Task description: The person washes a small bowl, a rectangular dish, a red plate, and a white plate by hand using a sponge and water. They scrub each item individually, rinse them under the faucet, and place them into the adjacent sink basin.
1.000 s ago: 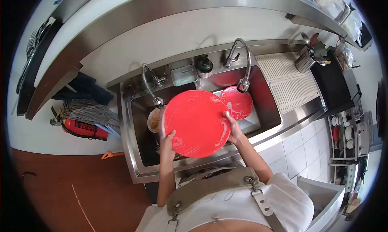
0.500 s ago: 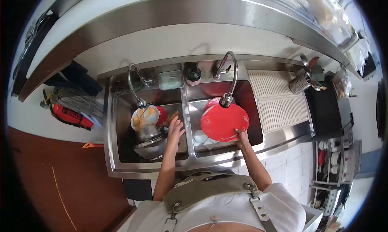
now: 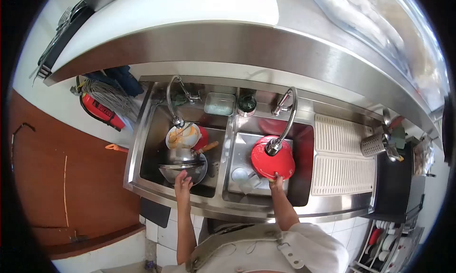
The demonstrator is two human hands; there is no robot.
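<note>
My right hand [image 3: 276, 182] grips the near edge of a red plate [image 3: 274, 163], low in the right basin beneath the faucet head. Another red plate [image 3: 264, 141] shows behind it. A clear glass [image 3: 240, 174] lies to the left of the plates. My left hand [image 3: 183, 183], its fingers loosely apart, hovers at the near rim of a metal bowl [image 3: 199, 171] in the left basin. Beyond that bowl are a metal pot [image 3: 181, 155] with a wooden handle [image 3: 209, 147] beside it, and a white bowl [image 3: 183, 137] smeared with orange food.
Flexible faucets [image 3: 293, 111] arch over both basins. A glass dish [image 3: 220, 104] and a dark-topped jar [image 3: 247, 104] stand on the back ledge. To the right are cream drain racks [image 3: 336, 175] and a utensil holder [image 3: 374, 144]. A steel shelf [image 3: 213, 40] overhangs the sink.
My right hand has lowered the red plate into the right basin and tilted it. My left hand has moved back toward me, to the metal bowl. The view has shifted.
</note>
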